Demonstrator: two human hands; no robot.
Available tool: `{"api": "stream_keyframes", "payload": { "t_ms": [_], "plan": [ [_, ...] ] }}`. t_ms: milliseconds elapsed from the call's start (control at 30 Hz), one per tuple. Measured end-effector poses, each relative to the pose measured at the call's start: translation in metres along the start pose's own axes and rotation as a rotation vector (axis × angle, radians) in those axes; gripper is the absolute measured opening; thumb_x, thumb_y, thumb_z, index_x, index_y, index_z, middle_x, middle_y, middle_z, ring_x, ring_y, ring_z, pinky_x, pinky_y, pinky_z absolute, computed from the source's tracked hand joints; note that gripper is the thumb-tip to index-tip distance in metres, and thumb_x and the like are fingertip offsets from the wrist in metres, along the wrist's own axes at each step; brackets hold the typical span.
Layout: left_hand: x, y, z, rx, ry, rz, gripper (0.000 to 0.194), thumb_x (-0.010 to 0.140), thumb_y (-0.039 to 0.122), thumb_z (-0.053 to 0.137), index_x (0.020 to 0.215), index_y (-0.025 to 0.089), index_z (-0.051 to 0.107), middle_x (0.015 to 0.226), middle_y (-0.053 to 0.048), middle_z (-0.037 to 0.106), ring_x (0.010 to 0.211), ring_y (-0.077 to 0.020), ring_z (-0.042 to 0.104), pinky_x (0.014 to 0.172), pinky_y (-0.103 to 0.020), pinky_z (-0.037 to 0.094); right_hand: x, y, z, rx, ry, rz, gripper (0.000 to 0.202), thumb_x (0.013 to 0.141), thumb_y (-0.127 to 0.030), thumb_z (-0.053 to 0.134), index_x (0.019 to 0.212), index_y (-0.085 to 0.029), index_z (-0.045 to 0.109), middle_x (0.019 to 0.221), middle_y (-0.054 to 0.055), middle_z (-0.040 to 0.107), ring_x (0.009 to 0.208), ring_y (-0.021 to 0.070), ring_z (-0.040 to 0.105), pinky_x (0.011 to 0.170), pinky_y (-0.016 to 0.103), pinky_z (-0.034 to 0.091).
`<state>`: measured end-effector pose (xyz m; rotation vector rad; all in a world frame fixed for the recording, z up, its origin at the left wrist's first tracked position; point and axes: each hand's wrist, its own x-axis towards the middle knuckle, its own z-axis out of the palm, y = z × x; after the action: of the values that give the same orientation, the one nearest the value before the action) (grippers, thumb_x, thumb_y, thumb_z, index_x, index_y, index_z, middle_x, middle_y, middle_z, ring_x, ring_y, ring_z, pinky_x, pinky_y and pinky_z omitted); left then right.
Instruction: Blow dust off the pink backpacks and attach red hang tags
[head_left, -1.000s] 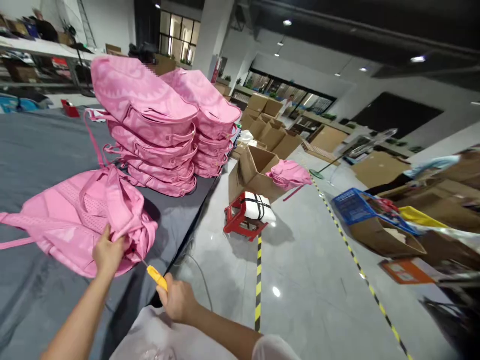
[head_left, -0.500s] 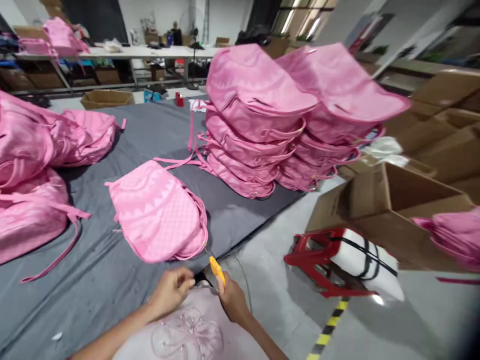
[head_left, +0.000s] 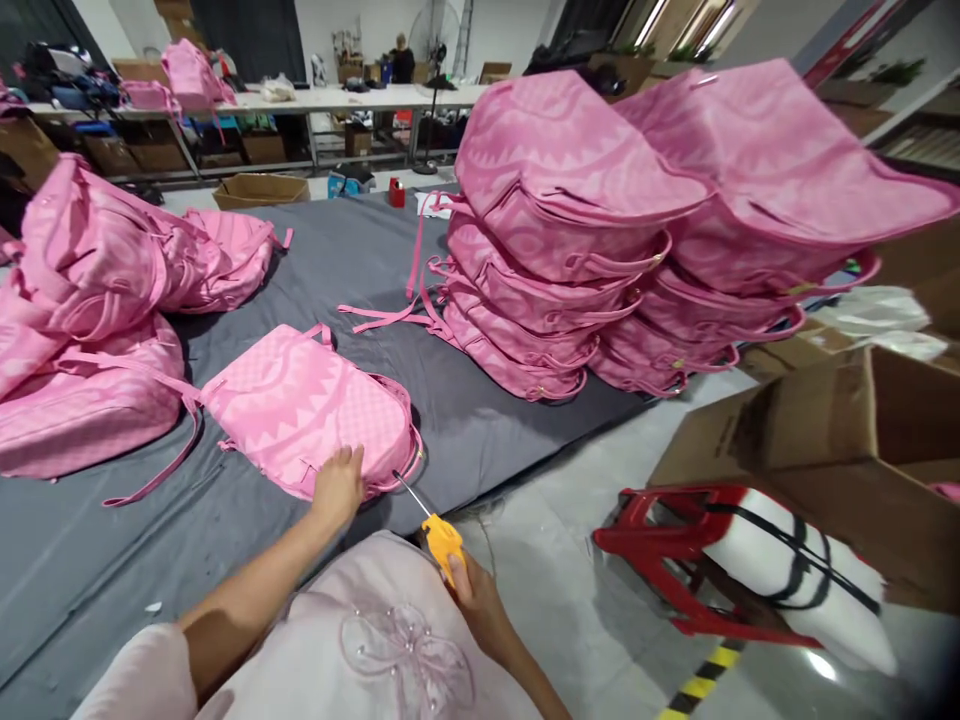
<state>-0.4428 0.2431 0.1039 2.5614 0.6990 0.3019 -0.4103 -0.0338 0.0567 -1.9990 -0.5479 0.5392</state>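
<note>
A pink patterned backpack (head_left: 300,400) lies flat on the grey-covered table in front of me. My left hand (head_left: 339,488) rests on the backpack's near side, fingers extended over the fabric. In my right hand (head_left: 476,600) is a yellow-handled tool (head_left: 444,542) with a thin metal shaft. The shaft points up and left, and its tip meets the backpack's rim near the top handle. Whether the tip goes into the fabric I cannot tell.
Pink backpacks are stacked in two piles (head_left: 555,240) at the right, with more heaped (head_left: 90,400) at the left. Beside the grey table (head_left: 360,250) stand a red stool (head_left: 660,550) with a white strapped bundle (head_left: 795,560) and an open cardboard box (head_left: 795,440).
My left hand has moved up onto the backpack. The backpack lies turned slightly, and the tool's tip has shifted along its rim. The view has swung left.
</note>
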Motion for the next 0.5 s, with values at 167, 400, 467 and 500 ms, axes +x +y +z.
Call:
{"api": "stream_keyframes", "payload": {
  "t_ms": [167,400,467,500],
  "plan": [
    [0.046,-0.001,-0.092,-0.279,0.320,0.021,0.024,0.074,0.023,0.054,0.089,0.022,0.072,0.064,-0.002,0.064,0.063,-0.0214,0.060,0.066,-0.029,0.043,0.012,-0.038,0.005,0.197,-0.021,-0.026,0.047,0.098,-0.056,0.019,0.075,-0.025,0.045,0.049,-0.001,0.048,0.048,0.0184,0.050,0.054,0.030,0.042],
    [0.034,0.040,-0.097,-0.395,0.188,0.244,0.016,0.071,0.024,0.052,0.074,0.023,0.068,0.053,0.001,0.056,0.050,-0.0162,0.050,0.055,-0.029,0.040,0.083,-0.071,-0.011,-0.205,-0.075,0.019,0.033,0.097,-0.042,0.038,0.088,-0.019,0.060,0.066,0.003,0.062,0.061,0.0184,0.059,0.057,0.028,0.042],
    [0.025,0.063,-0.082,-0.413,0.048,0.390,0.020,0.072,0.026,0.054,0.080,0.025,0.072,0.061,-0.004,0.065,0.055,-0.0228,0.058,0.059,-0.037,0.046,0.116,-0.084,-0.016,-0.298,-0.010,-0.002,0.028,0.097,-0.038,0.046,0.092,-0.018,0.064,0.076,0.006,0.067,0.069,0.0190,0.063,0.063,0.029,0.046],
    [0.022,0.074,-0.074,-0.412,-0.032,0.464,0.023,0.074,0.027,0.053,0.084,0.027,0.074,0.066,-0.007,0.068,0.060,-0.0262,0.062,0.062,-0.042,0.048,0.132,-0.090,-0.018,-0.309,0.043,-0.032,0.026,0.097,-0.038,0.050,0.096,-0.017,0.065,0.084,0.007,0.068,0.074,0.0184,0.064,0.066,0.030,0.049]
  ]
}}
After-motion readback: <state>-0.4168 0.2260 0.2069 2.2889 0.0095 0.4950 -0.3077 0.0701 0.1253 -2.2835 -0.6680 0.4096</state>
